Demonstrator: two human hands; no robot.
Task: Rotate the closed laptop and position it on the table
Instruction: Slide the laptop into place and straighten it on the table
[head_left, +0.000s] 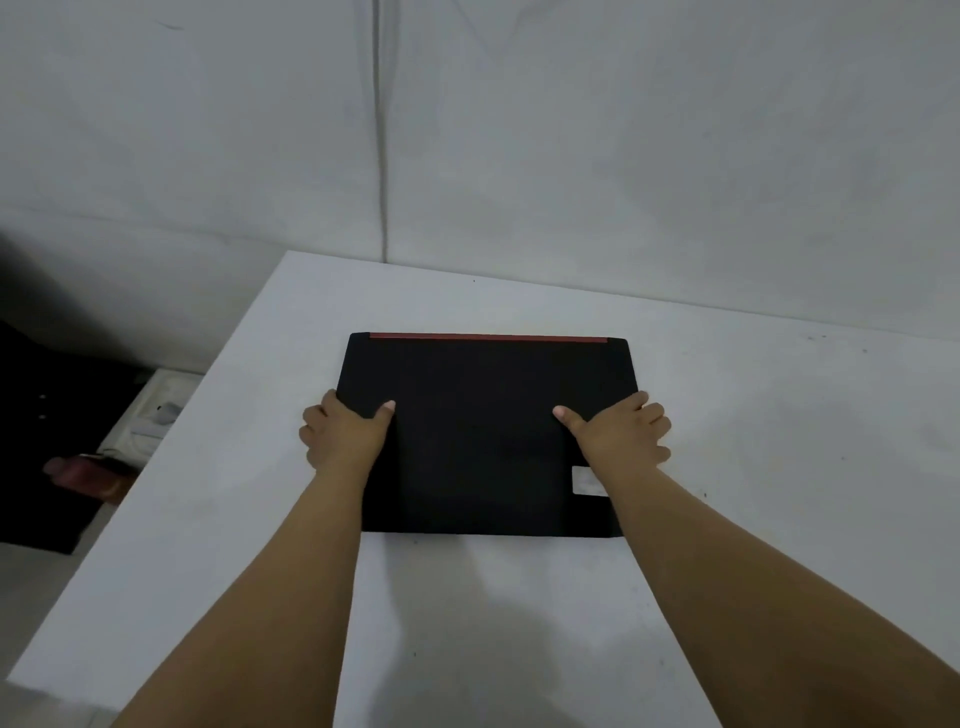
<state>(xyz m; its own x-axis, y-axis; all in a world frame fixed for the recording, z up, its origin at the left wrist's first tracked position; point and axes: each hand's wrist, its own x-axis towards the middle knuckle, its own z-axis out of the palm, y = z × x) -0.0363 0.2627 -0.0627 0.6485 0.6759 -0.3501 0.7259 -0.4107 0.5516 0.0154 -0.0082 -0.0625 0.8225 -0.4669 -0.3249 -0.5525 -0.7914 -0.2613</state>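
Note:
A closed black laptop (480, 436) lies flat on the white table (753, 441), its red hinge strip along the far edge and a pale sticker near its front right corner. My left hand (345, 434) grips the laptop's left edge, thumb on the lid and fingers curled down the side. My right hand (621, 434) holds the right edge the same way, thumb on top. Both forearms reach in from the bottom of the view and cover the laptop's front corners.
The table's left edge runs diagonally from the far corner (291, 254) toward the near left. Beyond it on the floor lie a white box (156, 415) and a reddish object (85, 475). A grey wall (571, 130) stands close behind the table.

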